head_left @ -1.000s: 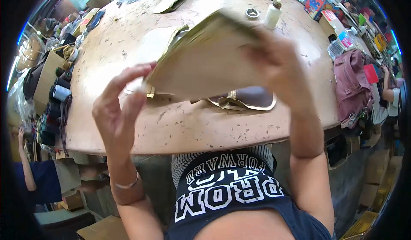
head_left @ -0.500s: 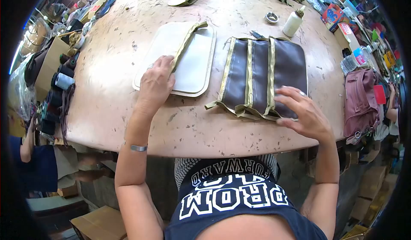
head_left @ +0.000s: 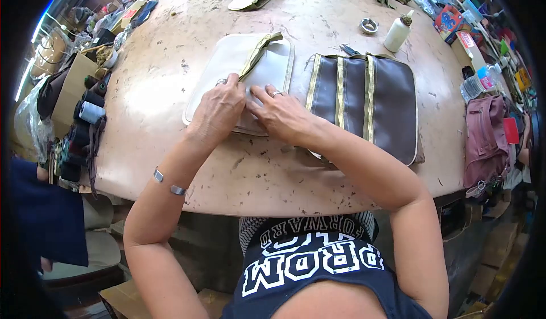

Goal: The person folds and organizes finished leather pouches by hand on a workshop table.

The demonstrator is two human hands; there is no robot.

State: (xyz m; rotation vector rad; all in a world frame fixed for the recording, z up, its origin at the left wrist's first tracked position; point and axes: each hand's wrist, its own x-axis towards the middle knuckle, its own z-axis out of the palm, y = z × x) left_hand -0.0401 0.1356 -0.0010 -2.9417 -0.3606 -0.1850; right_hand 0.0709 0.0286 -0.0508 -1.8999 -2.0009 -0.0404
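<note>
An olive-and-gold zipper strip (head_left: 260, 52) lies slantwise over a pale, round-cornered panel (head_left: 223, 58). My left hand (head_left: 219, 109) is closed on the strip's lower part, its fingers pressed down on the panel. Close beside it, my right hand (head_left: 284, 114) has bent fingers at the same spot; the strip's lower end is hidden between the two hands, so what the right fingers pinch does not show. Right of the panel lies a dark brown piece (head_left: 393, 100) crossed by several gold zipper bands, partly covered by my right forearm.
On the table (head_left: 256, 188) stand a white squeeze bottle (head_left: 397, 33) and a small round dish (head_left: 368, 26). Thread spools (head_left: 91, 111) crowd the left edge. A mauve bag (head_left: 486, 140) and a water bottle (head_left: 480, 81) sit at the right. Another person's dark clothing (head_left: 48, 222) shows at the left.
My right hand has left the brown piece and moved left to the strip beside my left hand. The view has shifted slightly. The person at the left has moved.
</note>
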